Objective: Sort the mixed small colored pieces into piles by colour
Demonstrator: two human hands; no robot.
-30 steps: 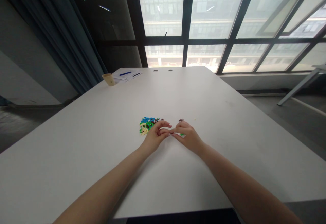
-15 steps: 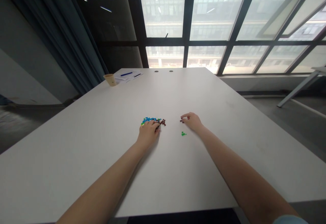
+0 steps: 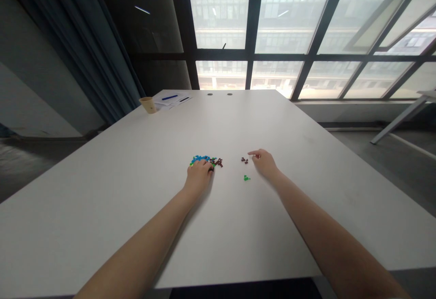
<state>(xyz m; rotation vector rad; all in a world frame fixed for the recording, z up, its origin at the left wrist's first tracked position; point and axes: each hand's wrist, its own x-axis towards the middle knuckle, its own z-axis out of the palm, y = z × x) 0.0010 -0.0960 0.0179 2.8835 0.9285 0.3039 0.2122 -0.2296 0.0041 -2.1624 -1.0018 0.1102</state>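
On the white table, my left hand (image 3: 198, 173) rests against the near side of a pile of small blue pieces (image 3: 200, 158), its fingers curled. A small dark piece (image 3: 211, 169) shows between its thumb and forefinger. Green bits peek out around these fingers. Small brown pieces (image 3: 220, 162) spread from the pile's right side. Farther right lies a little group of brown pieces (image 3: 244, 160). Just beyond it is my right hand (image 3: 264, 161), forefinger stretched out and nothing visible in its fingers. A few green pieces (image 3: 246, 178) lie nearer to me.
A paper cup (image 3: 148, 105) stands at the table's left edge. Beside it are paper sheets (image 3: 170, 102) with a blue pen (image 3: 169, 97) on top. Two dark round discs (image 3: 230, 94) lie near the far edge, below the windows.
My right hand has drawn back to the right from the separate brown group, leaving its pieces uncovered. My left hand stays at the pile, with its fingers slightly shifted.
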